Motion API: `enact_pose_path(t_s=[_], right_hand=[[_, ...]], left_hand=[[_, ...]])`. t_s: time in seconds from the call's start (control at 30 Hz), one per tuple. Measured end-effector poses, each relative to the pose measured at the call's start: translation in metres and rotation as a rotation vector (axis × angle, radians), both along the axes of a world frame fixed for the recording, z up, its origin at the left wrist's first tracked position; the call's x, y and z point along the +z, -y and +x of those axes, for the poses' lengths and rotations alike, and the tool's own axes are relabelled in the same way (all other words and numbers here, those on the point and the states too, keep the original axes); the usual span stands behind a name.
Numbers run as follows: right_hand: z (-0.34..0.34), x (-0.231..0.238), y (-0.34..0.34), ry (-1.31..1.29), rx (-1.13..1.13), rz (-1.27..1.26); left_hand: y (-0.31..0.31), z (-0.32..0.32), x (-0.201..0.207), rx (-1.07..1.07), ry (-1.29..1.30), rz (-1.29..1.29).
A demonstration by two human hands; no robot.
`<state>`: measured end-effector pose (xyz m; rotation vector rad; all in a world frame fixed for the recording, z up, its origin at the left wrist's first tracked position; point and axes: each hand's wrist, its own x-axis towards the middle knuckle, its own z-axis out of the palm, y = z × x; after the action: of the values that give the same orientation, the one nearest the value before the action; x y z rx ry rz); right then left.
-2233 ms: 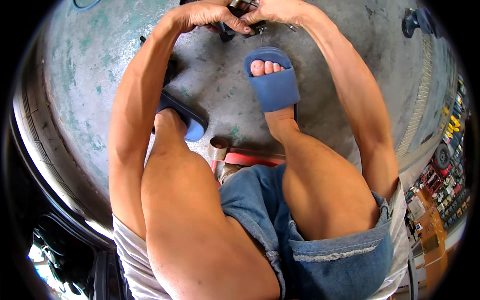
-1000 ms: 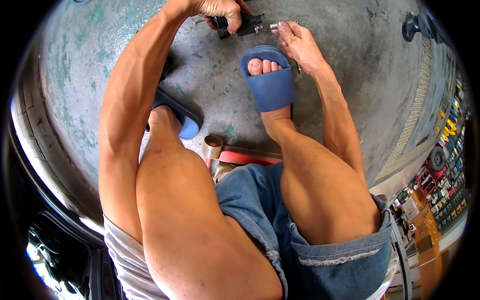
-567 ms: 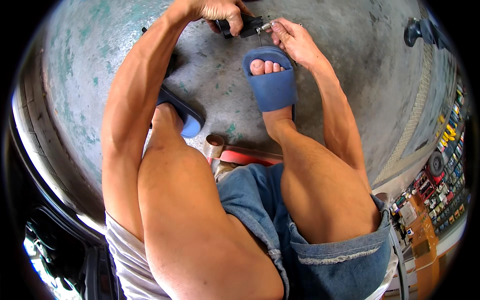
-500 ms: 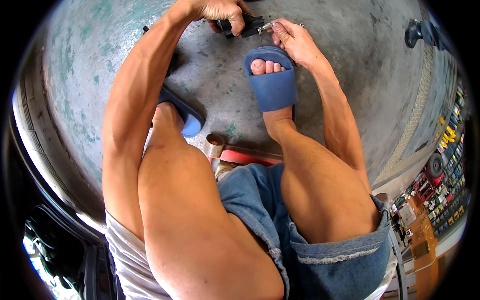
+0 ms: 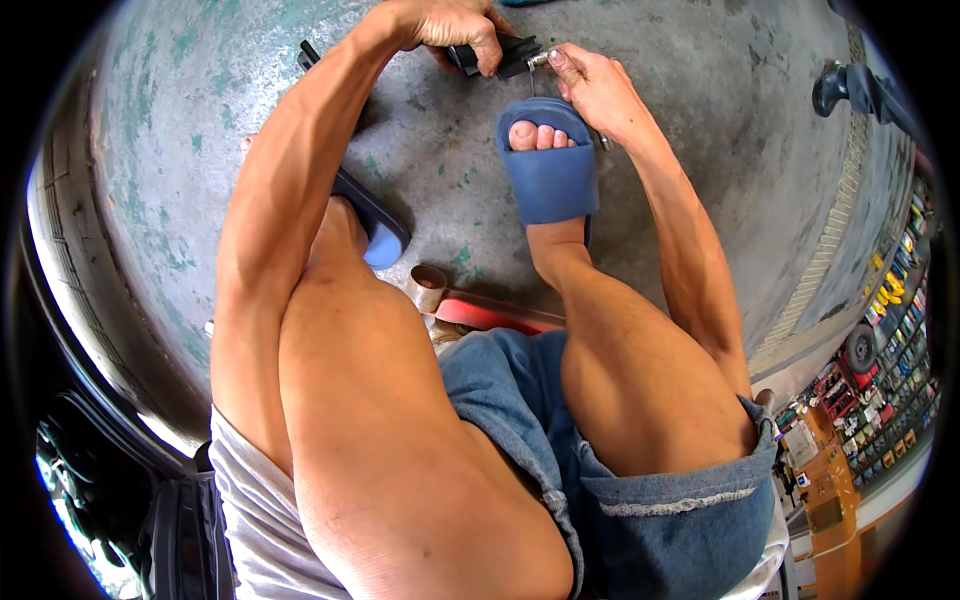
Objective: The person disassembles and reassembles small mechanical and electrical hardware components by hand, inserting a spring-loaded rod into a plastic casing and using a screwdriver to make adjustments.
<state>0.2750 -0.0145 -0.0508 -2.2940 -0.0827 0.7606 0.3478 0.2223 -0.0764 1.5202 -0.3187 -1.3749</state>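
Near the top of the view, my left hand is closed around a black part that looks like plastic. From the right, the thumb and fingers of my right hand pinch a small shiny metal fitting at the end of that part. A thin wire or pin hangs just below the fitting. A bit of metal shows under my right hand; whether the hand holds it too, I cannot tell. Both hands are just beyond the blue sandal on my right foot.
Between my legs is a red metal piece with a round tube end. A black object lies partly behind my left forearm. A dark stand foot is at upper right, a wooden cabinet and stocked shelves at far right.
Both hands and the black part have shifted slightly right and down in the view. The metal bit under my right hand has come into sight. Both grips stay closed.
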Motion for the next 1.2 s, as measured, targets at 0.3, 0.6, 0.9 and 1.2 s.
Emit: enact_pose_path(t_s=[0.3, 0.6, 0.9, 1.2], right_hand=[[-0.006, 0.003, 0.003, 0.114, 0.094, -0.206], [-0.031, -0.007, 0.010, 0.346, -0.005, -0.103], [-0.022, 0.030, -0.005, 0.251, 0.042, -0.230], [-0.014, 0.035, -0.005, 0.210, 0.123, -0.320]], left_hand=[[0.004, -0.005, 0.019, 0.024, 0.072, 0.084], [0.008, -0.010, 0.025, 0.010, 0.105, 0.129], [0.011, -0.019, 0.038, 0.022, 0.375, 0.216], [0.020, -0.019, 0.043, 0.019, 0.344, 0.242]])
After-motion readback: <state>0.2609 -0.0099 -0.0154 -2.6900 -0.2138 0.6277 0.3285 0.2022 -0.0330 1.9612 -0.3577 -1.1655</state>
